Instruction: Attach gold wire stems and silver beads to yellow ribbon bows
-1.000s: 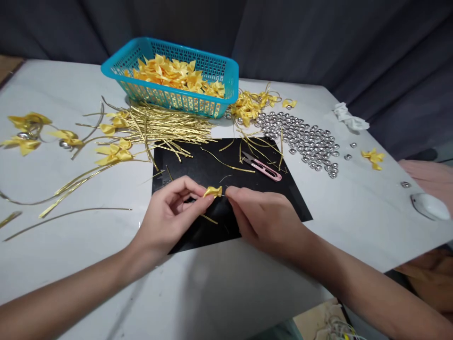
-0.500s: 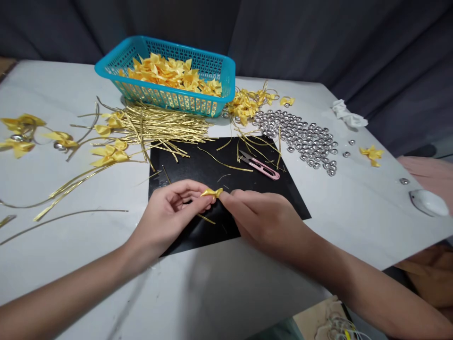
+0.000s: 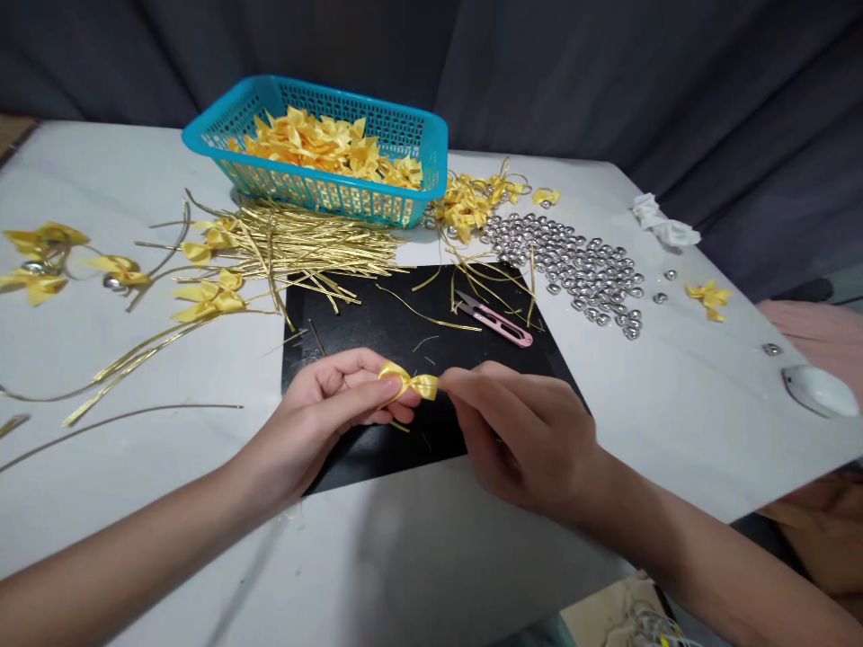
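Note:
A small yellow ribbon bow (image 3: pixel 423 386) is pinched between the thumb and fingers of my left hand (image 3: pixel 337 404), above the black mat (image 3: pixel 397 460). My right hand (image 3: pixel 526 431) is closed at the bow's right end, thumb and index finger pressed together; whatever they grip is too small to make out. Pink thread snips (image 3: pixel 502 325) lie on the mat behind my right hand, among loose gold cords (image 3: pixel 431 314). Behind my left hand a pile of gold cords (image 3: pixel 316 238) spreads in front of the basket.
A blue basket (image 3: pixel 324 180) of yellow bows stands at the back. Silver beads (image 3: pixel 573 265) and finished-looking bows (image 3: pixel 468 202) lie right of it. More bows with cords (image 3: pixel 209 296) lie left. A white cloth (image 3: pixel 664 223) and a white object (image 3: pixel 819 391) sit at the right.
The bow has turned and shows more of its loops. My right hand has moved slightly right and down, its fingertips now at the bow's end.

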A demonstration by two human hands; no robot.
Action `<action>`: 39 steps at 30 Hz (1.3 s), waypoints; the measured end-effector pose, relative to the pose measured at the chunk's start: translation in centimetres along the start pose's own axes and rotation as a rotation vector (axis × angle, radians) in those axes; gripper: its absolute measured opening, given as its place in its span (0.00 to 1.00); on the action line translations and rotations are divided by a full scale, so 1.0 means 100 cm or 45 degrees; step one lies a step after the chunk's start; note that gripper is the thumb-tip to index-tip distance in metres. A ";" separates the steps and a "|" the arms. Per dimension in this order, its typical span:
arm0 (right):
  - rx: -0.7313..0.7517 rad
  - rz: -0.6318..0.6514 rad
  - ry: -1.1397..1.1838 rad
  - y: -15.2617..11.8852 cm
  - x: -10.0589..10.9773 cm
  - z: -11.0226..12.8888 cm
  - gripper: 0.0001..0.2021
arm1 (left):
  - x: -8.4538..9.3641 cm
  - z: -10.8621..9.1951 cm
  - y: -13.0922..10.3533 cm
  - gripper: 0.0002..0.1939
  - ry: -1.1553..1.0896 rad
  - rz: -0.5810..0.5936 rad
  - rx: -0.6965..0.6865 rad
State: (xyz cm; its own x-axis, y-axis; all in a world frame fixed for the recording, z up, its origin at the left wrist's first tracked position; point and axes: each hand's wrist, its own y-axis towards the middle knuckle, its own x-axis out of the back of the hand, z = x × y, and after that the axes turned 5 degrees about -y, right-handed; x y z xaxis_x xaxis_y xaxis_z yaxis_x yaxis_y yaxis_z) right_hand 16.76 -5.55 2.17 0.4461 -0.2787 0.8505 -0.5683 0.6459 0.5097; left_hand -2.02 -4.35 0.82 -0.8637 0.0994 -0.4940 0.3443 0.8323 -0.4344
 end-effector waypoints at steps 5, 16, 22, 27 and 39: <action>-0.007 0.076 0.045 0.003 0.000 0.000 0.10 | 0.001 0.000 0.001 0.06 0.001 0.011 -0.004; 0.010 0.104 0.076 0.001 -0.002 -0.001 0.10 | 0.001 0.000 0.000 0.06 -0.015 0.018 -0.029; 0.002 0.114 0.084 0.001 -0.001 -0.001 0.10 | 0.002 0.000 0.000 0.06 -0.034 0.034 -0.032; 0.011 0.075 0.063 0.001 -0.001 -0.002 0.10 | 0.003 0.001 0.002 0.06 -0.038 0.058 -0.034; 0.067 0.033 0.019 0.000 -0.005 0.000 0.09 | 0.006 0.003 0.001 0.07 -0.053 0.103 -0.095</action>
State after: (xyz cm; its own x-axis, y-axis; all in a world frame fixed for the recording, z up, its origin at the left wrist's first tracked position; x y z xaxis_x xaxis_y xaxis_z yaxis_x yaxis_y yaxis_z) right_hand 16.53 -5.39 1.74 0.4410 -0.2515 0.8616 -0.6153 0.6141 0.4942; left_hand -2.41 -4.42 0.22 -0.8177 0.1461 -0.5567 0.3823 0.8610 -0.3355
